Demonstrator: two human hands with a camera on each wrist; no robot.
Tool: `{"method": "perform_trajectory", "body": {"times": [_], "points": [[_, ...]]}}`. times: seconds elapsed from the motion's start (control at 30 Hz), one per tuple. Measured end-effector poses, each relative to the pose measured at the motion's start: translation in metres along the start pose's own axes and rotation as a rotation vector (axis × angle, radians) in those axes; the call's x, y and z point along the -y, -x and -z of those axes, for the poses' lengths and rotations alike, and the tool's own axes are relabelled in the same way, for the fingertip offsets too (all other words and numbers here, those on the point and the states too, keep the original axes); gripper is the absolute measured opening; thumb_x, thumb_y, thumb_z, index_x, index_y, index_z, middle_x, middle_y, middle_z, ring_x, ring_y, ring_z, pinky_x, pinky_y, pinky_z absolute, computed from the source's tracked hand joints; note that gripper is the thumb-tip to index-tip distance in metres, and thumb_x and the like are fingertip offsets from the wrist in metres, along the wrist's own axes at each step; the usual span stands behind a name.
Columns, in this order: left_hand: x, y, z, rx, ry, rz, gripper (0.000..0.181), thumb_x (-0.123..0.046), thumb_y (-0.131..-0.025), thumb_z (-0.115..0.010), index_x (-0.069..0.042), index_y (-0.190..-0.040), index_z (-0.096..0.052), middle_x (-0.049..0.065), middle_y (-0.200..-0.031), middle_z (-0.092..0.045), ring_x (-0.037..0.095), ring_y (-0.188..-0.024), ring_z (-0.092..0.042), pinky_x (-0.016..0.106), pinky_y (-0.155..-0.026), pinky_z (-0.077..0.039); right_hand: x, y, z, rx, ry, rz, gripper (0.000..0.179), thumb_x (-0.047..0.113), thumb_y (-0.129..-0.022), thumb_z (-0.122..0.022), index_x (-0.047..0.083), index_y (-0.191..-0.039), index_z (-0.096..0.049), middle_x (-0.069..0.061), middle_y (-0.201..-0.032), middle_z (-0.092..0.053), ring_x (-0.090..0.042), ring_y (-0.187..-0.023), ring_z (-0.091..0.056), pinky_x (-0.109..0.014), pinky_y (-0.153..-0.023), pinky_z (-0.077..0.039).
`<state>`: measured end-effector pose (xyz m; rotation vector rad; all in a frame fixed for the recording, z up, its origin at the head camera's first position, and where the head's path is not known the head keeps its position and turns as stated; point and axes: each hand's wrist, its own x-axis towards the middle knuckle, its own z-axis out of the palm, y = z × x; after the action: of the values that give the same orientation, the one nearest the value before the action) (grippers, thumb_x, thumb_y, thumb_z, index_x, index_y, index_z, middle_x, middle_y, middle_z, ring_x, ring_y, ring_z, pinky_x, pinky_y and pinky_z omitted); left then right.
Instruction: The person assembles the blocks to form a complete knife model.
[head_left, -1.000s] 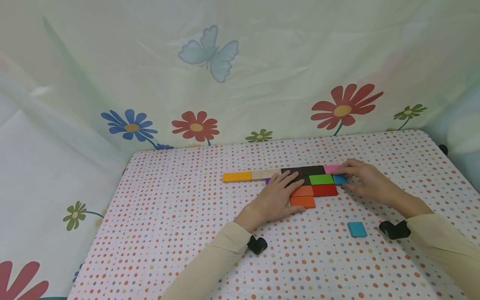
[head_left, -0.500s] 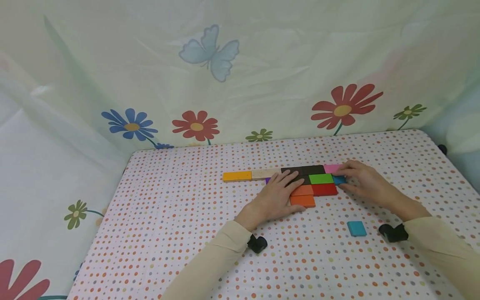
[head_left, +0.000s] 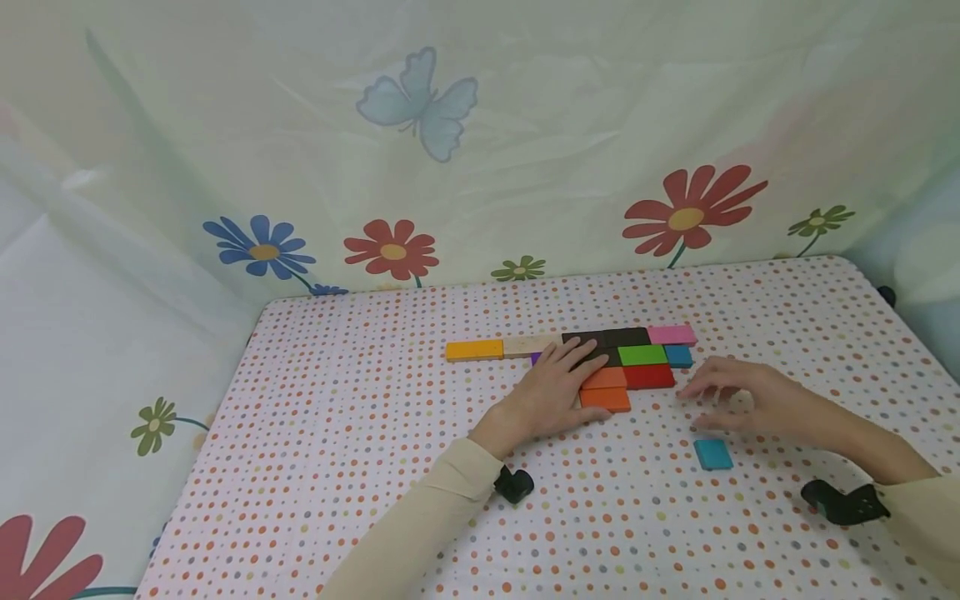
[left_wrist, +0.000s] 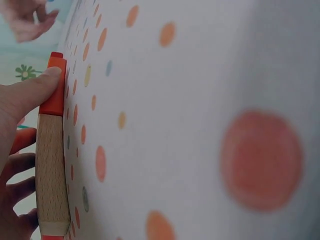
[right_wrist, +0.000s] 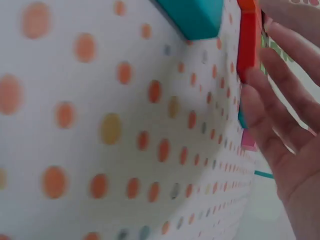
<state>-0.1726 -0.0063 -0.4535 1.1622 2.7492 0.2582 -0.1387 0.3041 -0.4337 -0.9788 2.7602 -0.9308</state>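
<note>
My left hand [head_left: 543,396] rests on the left part of a flat layout of coloured wooden blocks, partly covering it. Its thumb touches an orange block [left_wrist: 54,102], beside a plain wood block [left_wrist: 51,165]. My right hand [head_left: 757,400] holds nothing; it hovers with loosely bent fingers just behind a loose teal block [head_left: 712,454]. At the layout's right side lie a pink block [head_left: 672,335], a blue block [head_left: 678,357], a green block [head_left: 642,355] and a red block [head_left: 650,377]. A black block [head_left: 627,337] adjoins the pink one.
A yellow block [head_left: 474,351] and a pale wood block [head_left: 525,345] extend the back row leftward. Dotted cloth covers the table [head_left: 337,450]. Behind it hangs a curtain [head_left: 525,167] printed with flowers and a butterfly. Black wrist devices sit at both sleeves.
My right hand has let go of the blue block and moved toward the front right, near the teal block, leaving the pink and blue blocks uncovered. The left hand stays in place.
</note>
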Motion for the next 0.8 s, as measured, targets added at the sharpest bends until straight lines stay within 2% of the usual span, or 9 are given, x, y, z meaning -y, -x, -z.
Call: {"method": "perform_trajectory", "body": {"times": [0.13,0.2,0.3,0.4,0.57,0.7,0.8], "points": [[0.001,0.001,0.001,0.002,-0.007,0.007,0.078,-0.060,-0.104,-0.054,-0.016,-0.166,-0.033,0.006,-0.173,-0.023,0.024,-0.160,-0.017,0.038,-0.130,-0.010,-0.005,0.013,-0.006,0.162,-0.136,0.097,0.035,0.012,-0.078,-0.092,0.014,-0.111,-0.079,0.007,-0.107,-0.066,-0.003,-0.091,-0.057,-0.021,-0.070,-0.054],[0.001,0.001,0.001,0.001,-0.006,0.009,0.078,-0.060,-0.104,-0.054,-0.016,-0.166,-0.033,0.006,-0.173,-0.023,0.024,-0.160,-0.017,0.038,-0.130,-0.009,-0.007,0.018,-0.007,0.204,-0.162,0.127,0.037,0.011,-0.078,-0.093,0.014,-0.113,-0.079,0.006,-0.110,-0.065,0.000,-0.096,-0.056,-0.020,-0.072,-0.055],[0.002,0.001,0.001,0.002,-0.002,0.014,0.079,-0.060,-0.104,-0.055,-0.016,-0.166,-0.032,0.006,-0.173,-0.022,0.024,-0.160,-0.016,0.038,-0.130,-0.009,-0.010,0.021,-0.006,0.251,-0.177,0.113,0.040,0.008,-0.079,-0.092,0.015,-0.116,-0.079,0.007,-0.113,-0.064,0.004,-0.103,-0.054,-0.018,-0.078,-0.056],[0.004,0.002,0.000,0.002,0.000,0.021,0.079,-0.060,-0.104,-0.055,-0.017,-0.166,-0.032,0.005,-0.174,-0.021,0.024,-0.160,-0.016,0.038,-0.130,-0.008,-0.012,0.021,-0.005,0.271,-0.181,0.092,0.043,0.004,-0.078,-0.090,0.013,-0.117,-0.078,0.006,-0.114,-0.065,0.004,-0.102,-0.055,-0.017,-0.079,-0.055],[0.003,0.001,0.000,0.005,0.019,0.018,0.079,-0.060,-0.104,-0.054,-0.016,-0.166,-0.032,0.006,-0.174,-0.021,0.024,-0.161,-0.015,0.037,-0.130,-0.007,-0.008,0.021,-0.009,0.210,-0.162,0.069,0.037,0.003,-0.076,-0.092,0.009,-0.110,-0.077,0.005,-0.108,-0.065,0.000,-0.090,-0.058,-0.019,-0.073,-0.056],[0.002,0.000,0.000,0.012,0.023,0.004,0.079,-0.059,-0.104,-0.054,-0.017,-0.166,-0.030,0.006,-0.174,-0.020,0.024,-0.161,-0.015,0.037,-0.130,-0.006,0.000,0.020,-0.017,0.127,-0.068,0.009,0.036,0.012,-0.073,-0.096,0.015,-0.104,-0.077,0.009,-0.104,-0.067,0.002,-0.085,-0.058,-0.020,-0.071,-0.056],[0.000,0.000,0.000,0.013,0.010,0.008,0.078,-0.059,-0.105,-0.054,-0.017,-0.166,-0.031,0.005,-0.174,-0.020,0.024,-0.161,-0.015,0.037,-0.130,-0.007,0.006,0.015,-0.020,0.063,-0.013,-0.004,0.039,0.015,-0.073,-0.096,0.018,-0.106,-0.076,0.011,-0.103,-0.068,0.004,-0.086,-0.059,-0.020,-0.071,-0.056]]}}
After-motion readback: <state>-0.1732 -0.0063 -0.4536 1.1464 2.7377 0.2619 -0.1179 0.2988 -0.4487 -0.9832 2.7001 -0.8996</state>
